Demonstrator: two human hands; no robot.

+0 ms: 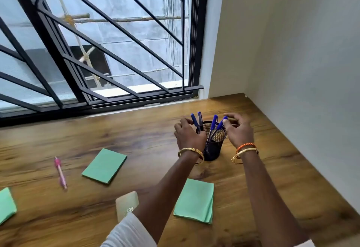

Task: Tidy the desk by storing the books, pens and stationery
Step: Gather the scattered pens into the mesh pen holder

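A white sleeve (128,231) is seen at the bottom edge, on the left arm; just beyond it a small tan card (126,206) lies on the wooden desk (272,178), partly hidden by the forearm. A green notebook (194,201) is laid flat between the two forearms; a second green notebook (104,165) lies further left, and a third (6,205) is cut off by the left edge. A pink pen (60,172) lies on the desk between the second and third notebooks, apart from both.

Further back, a black mesh pen holder (213,145) stands upright on the desk near the corner wall; four blue pens are held in it, tilted outward, caps up. The left hand (188,133) is placed against the holder's left side, its fingers curled round the two blue pens (196,121) that lean there; a gold bangle is worn on that wrist. The right hand (238,130) is held at the holder's right rim, its fingertips pinching the cap of a leaning blue pen (221,124); an orange cord and a gold bangle are worn on that wrist. Another blue pen (213,125) stands between the hands, untouched. The frame is blurred, so finer detail cannot be told.
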